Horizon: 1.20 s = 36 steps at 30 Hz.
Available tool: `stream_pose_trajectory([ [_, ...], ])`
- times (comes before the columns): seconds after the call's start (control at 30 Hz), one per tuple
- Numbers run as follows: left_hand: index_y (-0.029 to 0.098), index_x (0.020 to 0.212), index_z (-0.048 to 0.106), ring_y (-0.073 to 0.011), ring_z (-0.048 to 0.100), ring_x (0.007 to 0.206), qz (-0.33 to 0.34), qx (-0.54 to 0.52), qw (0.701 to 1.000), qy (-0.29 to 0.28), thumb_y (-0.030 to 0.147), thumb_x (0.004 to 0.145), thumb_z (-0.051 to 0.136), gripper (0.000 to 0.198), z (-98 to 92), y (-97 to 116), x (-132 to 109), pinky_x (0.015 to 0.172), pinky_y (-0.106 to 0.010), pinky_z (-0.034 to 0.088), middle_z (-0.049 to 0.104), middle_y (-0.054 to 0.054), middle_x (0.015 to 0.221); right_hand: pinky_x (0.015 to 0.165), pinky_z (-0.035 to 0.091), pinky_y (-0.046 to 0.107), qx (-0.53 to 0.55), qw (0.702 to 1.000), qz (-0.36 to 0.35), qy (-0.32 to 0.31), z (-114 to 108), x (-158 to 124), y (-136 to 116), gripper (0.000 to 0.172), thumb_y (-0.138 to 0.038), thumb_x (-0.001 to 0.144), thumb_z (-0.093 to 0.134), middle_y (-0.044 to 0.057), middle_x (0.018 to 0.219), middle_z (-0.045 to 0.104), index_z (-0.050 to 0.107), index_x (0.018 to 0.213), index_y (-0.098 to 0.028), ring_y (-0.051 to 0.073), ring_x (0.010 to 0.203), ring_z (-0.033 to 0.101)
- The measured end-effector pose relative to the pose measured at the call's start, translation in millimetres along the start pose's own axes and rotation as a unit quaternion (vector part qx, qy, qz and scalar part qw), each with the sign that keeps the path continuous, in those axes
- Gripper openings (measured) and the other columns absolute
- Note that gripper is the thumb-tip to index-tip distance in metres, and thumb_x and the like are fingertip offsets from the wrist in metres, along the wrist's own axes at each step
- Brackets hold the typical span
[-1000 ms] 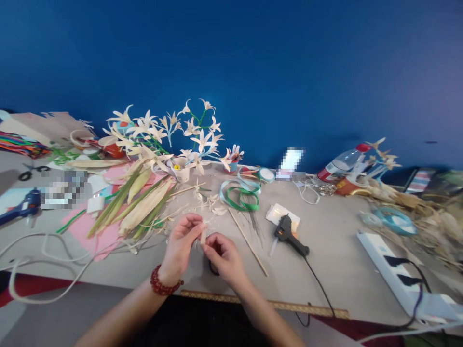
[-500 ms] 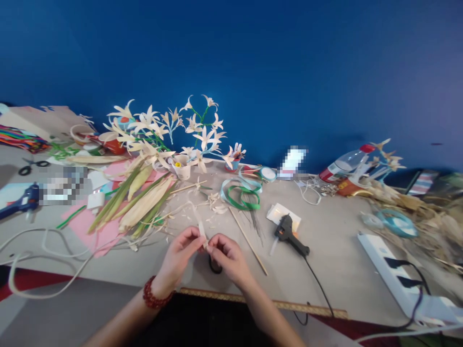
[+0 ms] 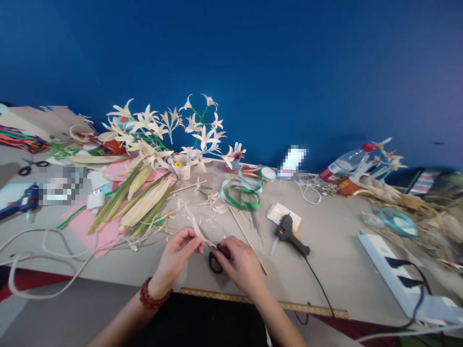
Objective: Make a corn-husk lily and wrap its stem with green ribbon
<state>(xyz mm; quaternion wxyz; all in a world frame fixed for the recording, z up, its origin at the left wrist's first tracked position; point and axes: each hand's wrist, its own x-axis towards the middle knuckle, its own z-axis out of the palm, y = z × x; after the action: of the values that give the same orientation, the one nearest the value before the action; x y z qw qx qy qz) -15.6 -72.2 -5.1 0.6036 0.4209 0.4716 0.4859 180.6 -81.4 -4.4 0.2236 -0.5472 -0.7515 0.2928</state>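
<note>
My left hand (image 3: 184,248) is closed, pinching a pale strip of corn husk (image 3: 196,225) between thumb and fingers. The strip's free end points up and away from me. Just to the right, my right hand (image 3: 240,260) has its fingers curled over the handles of black-handled scissors (image 3: 215,263) on the table. One handle loop shows beside the thumb; the other is partly covered by the fingers. Whether the strip's lower end touches the scissors is hard to make out. Husk scraps (image 3: 217,207) lie beyond the hands.
A black glue gun (image 3: 291,235) and a thin stick (image 3: 249,241) lie to the right. Green ribbon (image 3: 244,197) is behind. On the left are corn husks (image 3: 144,207), pink paper (image 3: 87,229) and a white cable (image 3: 43,241). Husk flowers (image 3: 204,138) stand behind; a power strip (image 3: 383,270) is far right.
My right hand has left the husk strip's lower end and moved right, onto the scissors' handles. My left hand still holds the strip, which now leans more to the left.
</note>
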Motion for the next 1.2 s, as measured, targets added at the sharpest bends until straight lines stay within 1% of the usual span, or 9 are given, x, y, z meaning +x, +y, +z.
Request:
stream_pose_trajectory([
  [0.13, 0.018, 0.077, 0.064, -0.0140, 0.058, 0.067, -0.020, -0.028, 0.999, 0.015, 0.032, 0.083, 0.069, 0.015, -4.1, -4, 3, 0.070, -0.027, 0.046, 0.066, -0.001, 0.070, 0.066, 0.039, 0.029, -0.178, 0.983, -0.019, -0.030, 3, -10, 5, 0.017, -0.030, 0.082, 0.067, 0.007, 0.095, 0.066, 0.060, 0.094, -0.021, 0.025, 0.085, 0.061],
  [0.33, 0.017, 0.081, 0.066, -0.0143, 0.061, 0.070, -0.029, -0.038, 0.999, -0.016, 0.031, 0.082, 0.071, 0.014, -5.1, 0, 11, 0.071, -0.027, 0.047, 0.069, -0.002, 0.073, 0.063, 0.038, 0.029, -0.221, 0.974, 0.030, -0.039, 3, -6, 6, 0.010, -0.021, 0.077, 0.063, 0.009, 0.088, 0.069, 0.060, 0.087, -0.020, 0.025, 0.081, 0.064],
  [0.47, 0.017, 0.078, 0.066, -0.0127, 0.061, 0.068, -0.029, -0.046, 0.999, -0.003, 0.031, 0.079, 0.074, 0.016, -6.7, 6, 19, 0.068, -0.024, 0.047, 0.070, -0.002, 0.073, 0.058, 0.035, 0.026, -0.111, 0.991, 0.073, -0.032, -6, -6, 16, 0.007, -0.020, 0.076, 0.062, 0.003, 0.071, 0.065, 0.059, 0.083, -0.021, 0.019, 0.065, 0.060],
  [0.57, 0.017, 0.075, 0.065, -0.0109, 0.060, 0.067, -0.029, -0.080, 0.996, 0.024, 0.031, 0.077, 0.076, 0.018, -6.4, 8, 23, 0.067, -0.021, 0.047, 0.069, -0.001, 0.071, 0.052, 0.035, 0.023, 0.097, 0.987, 0.119, -0.037, -9, -9, 30, 0.010, -0.027, 0.080, 0.060, -0.002, 0.065, 0.058, 0.056, 0.087, -0.022, 0.013, 0.054, 0.053],
  [0.67, 0.017, 0.073, 0.064, -0.0100, 0.059, 0.066, -0.042, -0.138, 0.989, 0.035, 0.029, 0.075, 0.078, 0.019, -3.3, 7, 24, 0.066, -0.020, 0.048, 0.068, 0.000, 0.071, 0.040, 0.033, 0.019, 0.327, 0.929, 0.168, -0.044, -7, -12, 38, 0.026, -0.045, 0.082, 0.059, -0.005, 0.067, 0.055, 0.047, 0.089, -0.023, 0.008, 0.043, 0.042],
  [0.77, 0.017, 0.074, 0.066, -0.0112, 0.061, 0.069, -0.061, -0.192, 0.979, 0.042, 0.026, 0.074, 0.079, 0.016, 1.6, 6, 24, 0.067, -0.022, 0.050, 0.068, -0.001, 0.074, 0.036, 0.027, 0.018, 0.444, 0.877, 0.174, -0.059, -1, -16, 34, 0.043, -0.061, 0.079, 0.061, -0.006, 0.065, 0.055, 0.043, 0.088, -0.023, 0.005, 0.036, 0.034],
  [0.87, 0.015, 0.078, 0.069, -0.0132, 0.062, 0.077, -0.070, -0.205, 0.975, 0.042, 0.024, 0.074, 0.079, 0.013, 7.2, 8, 25, 0.070, -0.024, 0.052, 0.070, -0.004, 0.088, 0.041, 0.028, 0.019, 0.482, 0.860, 0.149, -0.075, 5, -17, 22, 0.053, -0.066, 0.070, 0.069, -0.006, 0.063, 0.055, 0.043, 0.084, -0.022, 0.006, 0.043, 0.038],
  [0.97, 0.015, 0.080, 0.071, -0.0138, 0.062, 0.082, -0.074, -0.208, 0.975, 0.032, 0.024, 0.074, 0.079, 0.013, 13.2, 12, 25, 0.071, -0.024, 0.052, 0.069, -0.006, 0.102, 0.052, 0.033, 0.021, 0.481, 0.864, 0.126, -0.077, 11, -15, 12, 0.056, -0.063, 0.064, 0.077, -0.004, 0.068, 0.053, 0.046, 0.082, -0.021, 0.009, 0.057, 0.045],
  [1.2, 0.015, 0.072, 0.066, -0.0129, 0.063, 0.071, -0.092, -0.183, 0.979, 0.010, 0.027, 0.072, 0.080, 0.018, 20.8, 13, 22, 0.071, -0.025, 0.051, 0.067, -0.001, 0.072, 0.057, 0.032, 0.022, 0.475, 0.868, 0.122, -0.077, 14, -5, 8, 0.052, -0.058, 0.066, 0.078, -0.004, 0.070, 0.051, 0.046, 0.082, -0.020, 0.010, 0.060, 0.044],
])
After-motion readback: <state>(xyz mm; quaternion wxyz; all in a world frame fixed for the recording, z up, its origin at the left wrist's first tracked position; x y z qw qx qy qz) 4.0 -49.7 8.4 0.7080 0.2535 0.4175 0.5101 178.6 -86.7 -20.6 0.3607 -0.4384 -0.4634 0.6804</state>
